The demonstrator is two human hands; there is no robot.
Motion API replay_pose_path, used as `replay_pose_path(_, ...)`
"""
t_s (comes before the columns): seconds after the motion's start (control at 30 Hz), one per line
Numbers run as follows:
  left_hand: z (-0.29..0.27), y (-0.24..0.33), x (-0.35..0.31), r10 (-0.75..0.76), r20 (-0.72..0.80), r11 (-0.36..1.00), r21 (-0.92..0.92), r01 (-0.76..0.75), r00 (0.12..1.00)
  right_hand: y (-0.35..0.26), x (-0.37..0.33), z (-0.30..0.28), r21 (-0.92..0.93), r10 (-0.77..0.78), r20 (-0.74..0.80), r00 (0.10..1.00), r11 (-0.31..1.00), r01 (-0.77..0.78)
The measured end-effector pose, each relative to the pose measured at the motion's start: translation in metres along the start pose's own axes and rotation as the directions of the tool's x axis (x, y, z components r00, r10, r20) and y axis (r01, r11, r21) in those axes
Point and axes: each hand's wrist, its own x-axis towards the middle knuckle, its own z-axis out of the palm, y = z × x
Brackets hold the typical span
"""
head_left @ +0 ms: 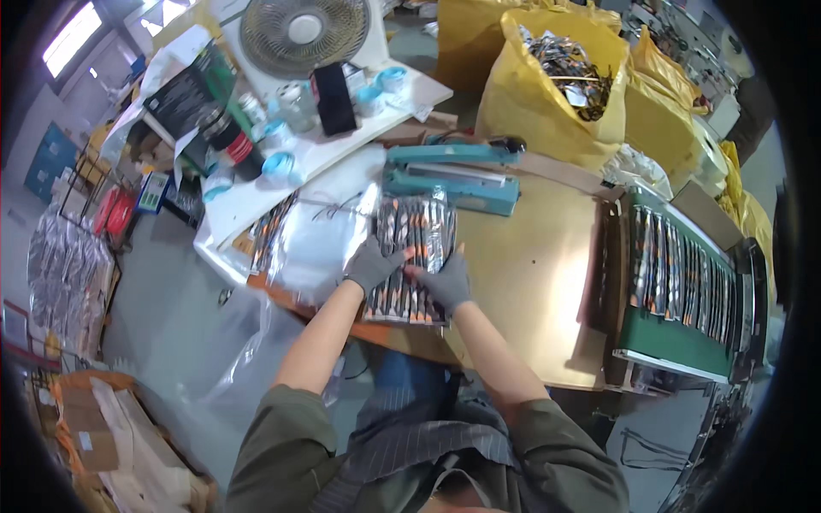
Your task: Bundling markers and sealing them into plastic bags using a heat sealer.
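A row of narrow black, silver and orange packets point(412, 297) lies side by side on the table in front of me, under or inside what looks like clear film. My left hand point(372, 265), in a grey glove with bare fingertips, rests on the row's left part, its thumb stretched inward. On the right part lies my right hand point(448, 280), gloved alike, thumb pointing left and fingers spread up along the edge. Both hands press on the packets, neither wrapped round one. Large clear plastic bags point(329, 235) lie flat to the left of the row.
A teal bar sealer point(453, 175) stands behind the packets. At right, a green conveyor point(637, 338) carries more packets. A yellow sack point(500, 111) of strips stands at the back. The white shelf point(359, 141) at left holds a fan point(305, 30), a bottle point(229, 141) and tape rolls.
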Motion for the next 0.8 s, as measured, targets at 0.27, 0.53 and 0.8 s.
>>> replay_pose_path(0.27, -0.043, 0.018, -0.144, 0.077, 0.119, 0.287, -0.953, 0.093, 0.99, 0.0, -0.087, -0.012, 0.66, -0.291, 0.71, 0.641, 0.592, -0.462)
replay_pose_path(0.53, -0.233, -0.097, -0.327, -0.396, -0.421, 0.825, -0.554, 0.115, 0.816, -0.218, -0.122, 0.07, 0.598, -0.504, 0.801, 0.323, 0.686, -0.415)
replay_pose_path(0.8, -0.193, -0.2, -0.37, -0.699, -0.551, 0.656, -0.748, 0.102, 0.456, -0.142, -0.155, 0.278, 0.626, -0.775, 0.631, -0.032, 0.485, 0.611)
